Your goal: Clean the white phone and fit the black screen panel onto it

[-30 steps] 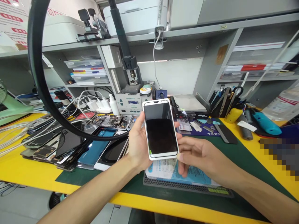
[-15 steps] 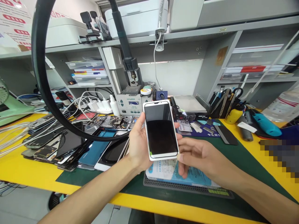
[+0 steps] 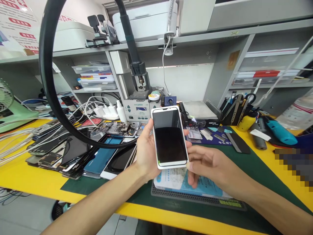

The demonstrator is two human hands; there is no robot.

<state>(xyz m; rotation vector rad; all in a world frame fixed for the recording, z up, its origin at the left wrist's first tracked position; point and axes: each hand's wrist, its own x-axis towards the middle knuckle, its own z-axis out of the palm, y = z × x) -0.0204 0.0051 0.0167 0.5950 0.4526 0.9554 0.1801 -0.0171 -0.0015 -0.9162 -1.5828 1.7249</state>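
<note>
Barely anything has shifted since the earlier frame — only the view drifts slightly right. At centre frame, the left hand [image 3: 146, 151] grips a white-framed phone [image 3: 169, 136], its screen dark, above the green mat [image 3: 246, 163]. The right hand [image 3: 207, 164] pinches the phone's lower right corner, fingers curled. Judging by the blue packet [image 3: 188, 184] below, the phone is assembled — still unpowered

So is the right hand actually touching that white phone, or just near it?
Touching. The head view shows the right hand with its fingertips pressed against the lower right corner of the white phone, which the left hand grips along its left edge.
</note>
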